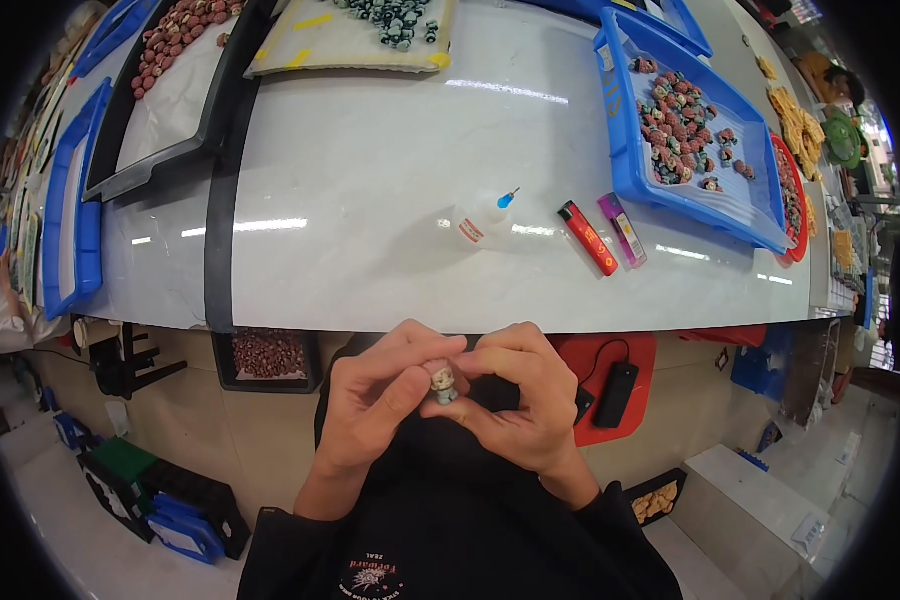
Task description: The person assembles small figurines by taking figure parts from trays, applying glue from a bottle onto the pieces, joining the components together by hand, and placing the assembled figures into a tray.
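Note:
A tiny figurine [443, 384], pale in the middle with a reddish top and a grey-green lower part, is held between my two hands just off the table's near edge. My left hand [378, 392] has its thumb and fingers closed on one side of it. From the other side, my right hand [520, 395] pinches the figurine with thumb and forefinger. Fingers hide part of its top. Beyond my hands, a small white squeeze bottle [483, 225] with a blue needle tip stands on the table, and a red lighter [588, 238] and a purple lighter [623, 230] lie beside it.
At the right is a blue tray [625, 165] of red-and-green figurine pieces. A pale board [300, 45] with dark green pieces lies at the back. Farther left, a black tray [215, 125] carries reddish pieces. Below the table edge sits a red stool [610, 425] with a black device.

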A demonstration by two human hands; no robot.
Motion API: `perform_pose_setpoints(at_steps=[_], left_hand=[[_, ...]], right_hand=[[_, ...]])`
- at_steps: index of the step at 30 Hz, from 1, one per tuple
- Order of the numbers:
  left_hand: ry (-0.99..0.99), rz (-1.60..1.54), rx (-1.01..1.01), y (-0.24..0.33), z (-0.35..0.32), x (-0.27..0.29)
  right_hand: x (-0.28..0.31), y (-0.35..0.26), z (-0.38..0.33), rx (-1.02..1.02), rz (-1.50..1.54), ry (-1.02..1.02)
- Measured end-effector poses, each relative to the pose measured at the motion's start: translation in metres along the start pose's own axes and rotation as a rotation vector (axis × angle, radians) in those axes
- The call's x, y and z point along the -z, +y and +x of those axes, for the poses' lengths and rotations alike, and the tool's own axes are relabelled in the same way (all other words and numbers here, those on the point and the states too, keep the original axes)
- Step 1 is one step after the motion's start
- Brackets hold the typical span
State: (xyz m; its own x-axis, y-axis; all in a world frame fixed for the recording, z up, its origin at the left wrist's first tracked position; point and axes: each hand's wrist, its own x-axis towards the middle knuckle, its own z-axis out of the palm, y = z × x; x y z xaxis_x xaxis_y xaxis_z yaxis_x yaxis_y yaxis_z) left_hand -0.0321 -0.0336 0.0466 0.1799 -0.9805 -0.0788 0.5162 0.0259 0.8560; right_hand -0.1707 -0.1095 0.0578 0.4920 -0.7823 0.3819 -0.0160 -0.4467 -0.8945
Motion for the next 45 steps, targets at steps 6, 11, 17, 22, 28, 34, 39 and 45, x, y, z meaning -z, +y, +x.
perform_pose_setpoints(at_steps=[6, 11, 17, 22, 28, 34, 39, 45], left_hand=[[0.037, -0.078, 0.097, 0.002, -0.002, -0.008], [0.024, -0.029, 0.065, -0.003, 0.000, -0.005], [0.149, 0.808, -0.361, 0.017, 0.017, -0.026], [-0.073, -0.700, -0.332, 0.071, -0.021, -0.126], [-0.863, -0.680, 0.003, 0.126, 0.011, -0.126], [-0.246, -1.264, -0.002, 0.124, -0.021, -0.150], [-0.415, -1.053, -0.026, 0.136, -0.022, -0.155], [-0.205, -1.015, -0.099, 0.147, -0.017, -0.145]], right_hand=[[0.011, -0.004, 0.010, -0.008, -0.121, -0.217], [0.012, -0.001, 0.010, 0.110, -0.196, -0.171], [0.020, 0.015, 0.005, 0.057, -0.187, -0.044], [0.038, 0.007, 0.010, -0.095, -0.244, 0.124], [0.054, 0.024, -0.002, -0.089, -0.175, 0.301], [0.055, 0.024, -0.002, -0.099, -0.155, 0.273], [0.066, 0.022, 0.007, -0.101, -0.180, 0.311], [0.078, 0.029, 0.012, -0.067, -0.217, 0.399]])
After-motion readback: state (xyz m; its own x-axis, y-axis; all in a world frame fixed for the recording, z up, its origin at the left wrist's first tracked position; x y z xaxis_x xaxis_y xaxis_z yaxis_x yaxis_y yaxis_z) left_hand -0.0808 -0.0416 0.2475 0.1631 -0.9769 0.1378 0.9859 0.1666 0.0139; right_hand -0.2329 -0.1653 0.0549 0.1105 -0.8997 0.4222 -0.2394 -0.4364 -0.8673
